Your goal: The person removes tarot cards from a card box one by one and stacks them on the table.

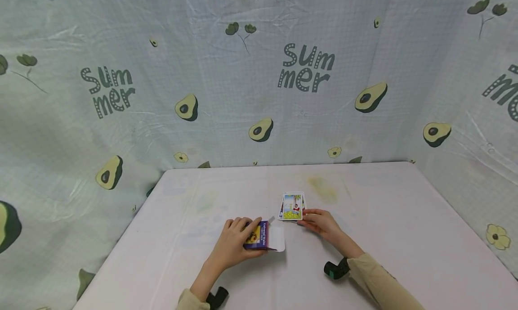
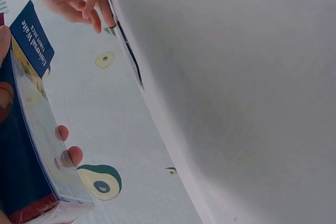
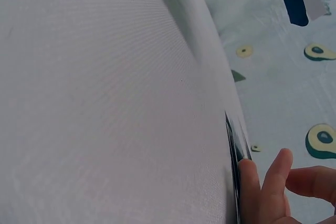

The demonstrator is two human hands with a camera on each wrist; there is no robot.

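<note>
My left hand (image 1: pixel 232 244) grips a blue and yellow card box (image 1: pixel 255 239) marked "Universal Waite Tarot Deck". Fingers lie over its top and far side, with the thumb along the near side. The box's end flap stands open, its white inside facing right. In the left wrist view the box (image 2: pixel 26 150) is tilted, clear film along one side. A small stack of tarot cards (image 1: pixel 292 205) lies slightly fanned on the table, a picture card face up on top. My right hand (image 1: pixel 323 226) touches the stack's near right edge with extended fingers.
A white cloth covers the table (image 1: pixel 364 202), with faint yellowish stains behind the cards. Behind and beside it hangs a curtain (image 1: pixel 226 76) printed with avocados and "summer". Dark wrist cameras (image 1: pixel 337 268) are strapped beneath both forearms.
</note>
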